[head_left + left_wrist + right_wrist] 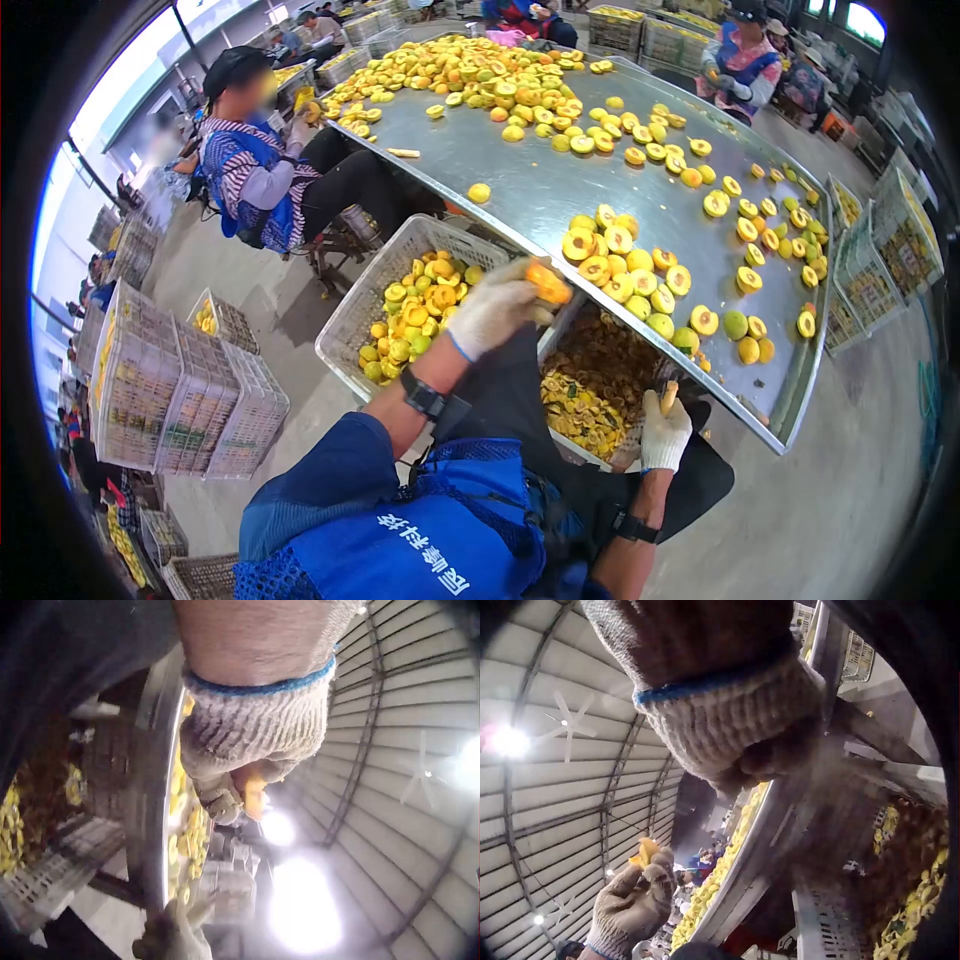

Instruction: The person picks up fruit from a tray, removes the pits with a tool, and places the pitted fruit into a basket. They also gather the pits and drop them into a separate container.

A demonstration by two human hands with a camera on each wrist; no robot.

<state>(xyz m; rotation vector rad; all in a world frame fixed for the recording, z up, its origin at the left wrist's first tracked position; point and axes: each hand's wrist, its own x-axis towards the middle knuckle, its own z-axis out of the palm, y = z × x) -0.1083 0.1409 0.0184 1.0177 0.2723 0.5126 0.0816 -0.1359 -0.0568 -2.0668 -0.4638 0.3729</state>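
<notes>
My left hand [497, 312], in a white knit glove, pinches an orange-yellow fruit half [548, 284] over the near edge of the metal table [480, 225]. In the left wrist view part of that fruit [253, 799] shows between the gloved fingers. Lower down, my gloved right hand [664, 432] grips a short tan handle [669, 398], whose working end I cannot tell. Under the table edge, close by both hands, sits a crate of brown and yellow scraps [585, 415]. Halved yellow fruit [625, 265] with brown centres lies on the table just beyond.
A white crate of cut fruit [415, 310] stands left of my lap. Stacked crates [180, 380] rise farther left, others [880, 250] at the right. A large fruit pile [480, 80] covers the table's far end. A seated person [255, 165] works at the left side.
</notes>
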